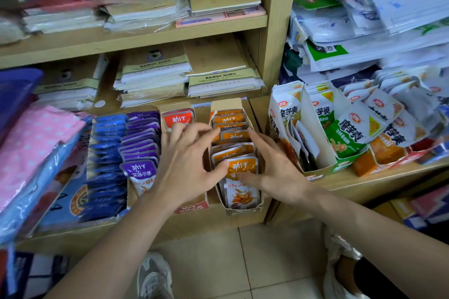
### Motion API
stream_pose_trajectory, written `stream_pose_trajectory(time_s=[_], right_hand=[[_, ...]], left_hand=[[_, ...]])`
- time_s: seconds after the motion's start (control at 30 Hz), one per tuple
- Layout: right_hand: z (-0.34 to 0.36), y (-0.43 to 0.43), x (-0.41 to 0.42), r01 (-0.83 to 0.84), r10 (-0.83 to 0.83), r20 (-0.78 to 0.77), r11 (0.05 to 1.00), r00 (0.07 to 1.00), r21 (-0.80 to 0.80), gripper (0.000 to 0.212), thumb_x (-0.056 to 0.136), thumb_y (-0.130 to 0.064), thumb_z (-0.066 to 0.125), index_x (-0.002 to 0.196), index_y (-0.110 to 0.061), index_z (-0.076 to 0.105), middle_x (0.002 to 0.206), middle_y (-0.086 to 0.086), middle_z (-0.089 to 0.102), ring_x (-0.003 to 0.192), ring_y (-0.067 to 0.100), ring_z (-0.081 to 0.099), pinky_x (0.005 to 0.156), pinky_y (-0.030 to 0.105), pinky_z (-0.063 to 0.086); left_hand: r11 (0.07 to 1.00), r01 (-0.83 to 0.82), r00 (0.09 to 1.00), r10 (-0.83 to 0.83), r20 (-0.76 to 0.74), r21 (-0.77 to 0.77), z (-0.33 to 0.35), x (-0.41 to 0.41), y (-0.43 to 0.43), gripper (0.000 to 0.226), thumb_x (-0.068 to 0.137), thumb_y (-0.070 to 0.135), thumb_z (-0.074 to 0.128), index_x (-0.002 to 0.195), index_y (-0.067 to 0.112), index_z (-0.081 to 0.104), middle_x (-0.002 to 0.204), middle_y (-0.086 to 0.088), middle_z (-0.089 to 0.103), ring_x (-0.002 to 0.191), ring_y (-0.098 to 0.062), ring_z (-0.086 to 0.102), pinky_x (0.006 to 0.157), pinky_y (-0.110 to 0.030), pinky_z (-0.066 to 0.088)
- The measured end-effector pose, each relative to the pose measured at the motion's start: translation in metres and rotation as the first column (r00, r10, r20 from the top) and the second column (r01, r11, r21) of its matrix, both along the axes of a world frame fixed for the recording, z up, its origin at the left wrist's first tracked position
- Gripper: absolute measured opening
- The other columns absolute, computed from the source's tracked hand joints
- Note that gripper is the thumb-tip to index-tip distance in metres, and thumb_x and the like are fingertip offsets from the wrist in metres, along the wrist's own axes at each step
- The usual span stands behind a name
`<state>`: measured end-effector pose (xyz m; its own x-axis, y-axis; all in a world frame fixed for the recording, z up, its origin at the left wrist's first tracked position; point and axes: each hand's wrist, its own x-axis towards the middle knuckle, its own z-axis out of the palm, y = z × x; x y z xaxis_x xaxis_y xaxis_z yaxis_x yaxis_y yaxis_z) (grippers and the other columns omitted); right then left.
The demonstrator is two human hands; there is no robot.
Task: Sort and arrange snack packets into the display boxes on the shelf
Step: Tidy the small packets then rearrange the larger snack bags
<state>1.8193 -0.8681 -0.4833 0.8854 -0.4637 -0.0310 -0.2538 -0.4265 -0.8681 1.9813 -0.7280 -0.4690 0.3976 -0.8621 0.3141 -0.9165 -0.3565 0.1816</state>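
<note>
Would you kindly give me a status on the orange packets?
Left hand, right hand: fingers spread, touching orange packets either side. Packets stand in their display box, row uneven. Nothing in the way.

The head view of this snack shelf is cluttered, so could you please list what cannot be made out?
Head view only:
- Red-packet box: its fill, covered by the left hand.
- Front orange packet: part of its print, under the right hand thumb.
- Blue packets: print, too dark and blurred.
- Paper stacks top right: motion-blurred.
- Pink dotted bag: cut off by the left edge.

Soft, even indoor light; centre sharp, edges smeared by motion blur and wide-angle bending.
</note>
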Motion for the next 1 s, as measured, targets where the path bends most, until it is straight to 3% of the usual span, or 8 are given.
stream_pose_trajectory(time_s=[0.13,0.3,0.43,0.53,0.63,0.73,0.87,1.0], right_hand=[[-0.001,0.001,0.005,0.036,-0.036,-0.008,0.999,0.999,-0.018,0.095,0.08,-0.032,0.08,0.153,-0.042,0.021,0.139,-0.021,0.026,0.136,0.011,0.038,0.11,0.041,0.045],[0.004,-0.003,0.009,0.058,-0.058,-0.001,0.997,0.998,0.044,0.075,0.079,-0.024,0.08,0.132,-0.05,0.034,0.134,-0.018,0.031,0.128,0.005,0.04,0.107,0.031,0.044],[0.009,-0.007,0.014,0.095,-0.108,0.042,0.967,0.993,0.235,0.059,0.083,-0.019,0.078,0.125,-0.044,0.045,0.129,-0.018,0.04,0.111,0.001,0.056,0.088,0.021,0.053],[0.007,-0.011,0.016,0.139,-0.158,0.056,0.955,0.986,0.262,0.043,0.091,-0.021,0.07,0.131,-0.028,0.055,0.13,-0.015,0.047,0.107,0.005,0.061,0.082,0.019,0.056],[0.004,-0.018,0.017,0.201,-0.194,0.081,0.976,0.978,-0.087,0.032,0.1,-0.017,0.057,0.131,-0.02,0.06,0.134,-0.005,0.049,0.114,0.003,0.052,0.094,0.017,0.048],[0.006,-0.023,0.024,0.22,-0.172,0.149,0.882,0.974,-0.417,0.03,0.099,-0.007,0.054,0.125,-0.012,0.066,0.118,0.005,0.062,0.102,0.013,0.058,0.087,0.02,0.045],[0.013,-0.037,0.035,0.214,-0.176,0.122,0.808,0.977,-0.548,0.018,0.094,-0.007,0.06,0.1,-0.012,0.076,0.098,0.008,0.068,0.087,0.023,0.064,0.075,0.032,0.053],[0.017,-0.044,0.041,0.159,-0.153,0.06,0.795,0.986,-0.586,0.009,0.088,-0.008,0.069,0.086,-0.014,0.077,0.09,0.004,0.069,0.079,0.019,0.063,0.066,0.024,0.044]], left_hand=[[0.99,-0.106,0.985,0.092,0.143,0.093,0.0,-0.003,-0.001,0.077,0.086,0.072,0.034,0.14,0.023,0.058,0.14,-0.003,0.047,0.122,-0.027,0.039,0.091,-0.046,0.037],[0.994,-0.085,0.996,0.085,0.005,0.069,-0.001,-0.001,-0.006,0.073,0.083,0.071,0.034,0.136,0.027,0.061,0.142,0.003,0.044,0.127,-0.023,0.033,0.096,-0.045,0.033],[0.995,-0.104,0.976,0.102,-0.191,-0.002,-0.003,0.005,-0.011,0.065,0.085,0.064,0.031,0.13,0.032,0.065,0.139,0.009,0.046,0.127,-0.019,0.031,0.102,-0.045,0.031],[0.994,-0.096,0.993,0.092,-0.072,-0.058,-0.003,0.015,-0.014,0.044,0.096,0.049,0.04,0.117,0.03,0.073,0.133,0.006,0.055,0.121,-0.024,0.039,0.095,-0.047,0.038],[0.996,-0.092,0.986,0.093,0.141,-0.009,0.005,0.026,-0.02,0.023,0.094,0.039,0.063,0.108,0.029,0.078,0.131,0.001,0.061,0.118,-0.029,0.044,0.091,-0.048,0.04],[0.991,-0.103,0.973,0.082,0.216,0.09,0.016,0.028,-0.03,0.019,0.087,0.04,0.072,0.103,0.033,0.079,0.134,0.001,0.061,0.119,-0.029,0.043,0.094,-0.049,0.038],[0.985,-0.118,0.984,0.099,0.147,0.127,0.023,0.032,-0.037,0.012,0.086,0.041,0.073,0.097,0.038,0.078,0.136,0.006,0.056,0.124,-0.026,0.038,0.098,-0.047,0.033],[0.984,-0.118,0.991,0.109,0.074,0.133,0.024,0.035,-0.04,0.001,0.085,0.039,0.074,0.086,0.039,0.075,0.134,0.009,0.056,0.123,-0.023,0.038,0.097,-0.046,0.031]])
